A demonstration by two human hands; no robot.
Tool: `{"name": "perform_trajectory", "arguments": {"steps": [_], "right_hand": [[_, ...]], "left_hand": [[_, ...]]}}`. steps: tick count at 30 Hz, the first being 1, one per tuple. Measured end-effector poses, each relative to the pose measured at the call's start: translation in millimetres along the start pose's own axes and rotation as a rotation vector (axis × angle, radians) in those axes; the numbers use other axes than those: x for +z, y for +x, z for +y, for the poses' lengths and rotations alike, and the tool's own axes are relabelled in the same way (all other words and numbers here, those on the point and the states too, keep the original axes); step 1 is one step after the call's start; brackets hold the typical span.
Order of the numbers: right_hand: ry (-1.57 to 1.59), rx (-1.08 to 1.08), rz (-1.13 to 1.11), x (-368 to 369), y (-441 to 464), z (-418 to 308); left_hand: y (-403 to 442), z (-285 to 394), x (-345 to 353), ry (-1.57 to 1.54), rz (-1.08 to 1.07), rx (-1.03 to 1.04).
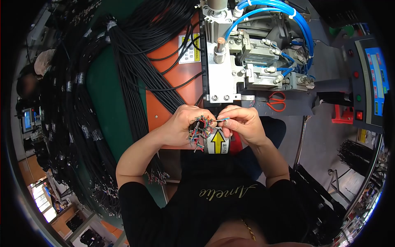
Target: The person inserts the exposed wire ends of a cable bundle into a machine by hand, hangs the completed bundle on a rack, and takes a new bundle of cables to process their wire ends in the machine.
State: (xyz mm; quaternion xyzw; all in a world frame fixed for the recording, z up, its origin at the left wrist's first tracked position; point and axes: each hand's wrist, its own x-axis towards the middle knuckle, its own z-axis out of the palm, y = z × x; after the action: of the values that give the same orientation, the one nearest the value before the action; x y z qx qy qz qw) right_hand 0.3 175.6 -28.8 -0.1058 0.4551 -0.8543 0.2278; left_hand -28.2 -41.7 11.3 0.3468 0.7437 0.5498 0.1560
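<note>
My left hand (185,121) is closed round a bundle of black cables, whose stripped ends (200,133) fan out in red, blue, white and black wires. Beside it, my right hand (243,125) pinches thin coloured wires (222,120), one of them light blue, between thumb and fingertips. Both hands meet just in front of the metal press machine (221,78). Below the fingers sits a white label with a yellow arrow (218,142). My fingers partly hide the wires between the hands.
Black cable bundles (127,78) lie over an orange plate (164,82) and a green table (101,78) on the left. Red-handled scissors (276,101) rest right of the machine. Blue air hoses (306,37) arch above it. A control panel (372,82) stands far right. Another person (31,80) is at far left.
</note>
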Motion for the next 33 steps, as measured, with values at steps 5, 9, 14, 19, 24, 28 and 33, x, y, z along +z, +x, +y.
{"name": "perform_trajectory", "arguments": {"steps": [5,9,14,19,24,28,33], "right_hand": [[-0.128,-0.041,0.091,3.2,-1.1,-6.5],[-1.112,-0.33,0.249,6.6,-3.0,-13.4],[-1.525,-0.348,0.195,6.2,-4.4,-14.1],[-1.46,-0.342,0.179,3.0,-6.8,-9.2],[-1.5,-0.374,0.229,2.6,-9.2,-3.0],[-1.48,-0.394,0.249,2.9,-8.7,-0.7],[-1.433,-0.371,0.263,0.1,-6.3,0.3]], "left_hand": [[1.5,3.0,4.2,0.083,-0.02,-0.116],[0.0,7.7,27.1,0.512,0.092,0.003],[-4.4,4.8,34.6,0.756,0.028,0.111],[-1.3,4.9,37.8,0.756,0.065,0.068],[-3.1,4.9,33.6,0.779,0.005,0.151],[-2.1,3.7,32.9,0.755,0.018,0.167],[2.2,6.8,33.0,0.732,0.018,0.138]]}}
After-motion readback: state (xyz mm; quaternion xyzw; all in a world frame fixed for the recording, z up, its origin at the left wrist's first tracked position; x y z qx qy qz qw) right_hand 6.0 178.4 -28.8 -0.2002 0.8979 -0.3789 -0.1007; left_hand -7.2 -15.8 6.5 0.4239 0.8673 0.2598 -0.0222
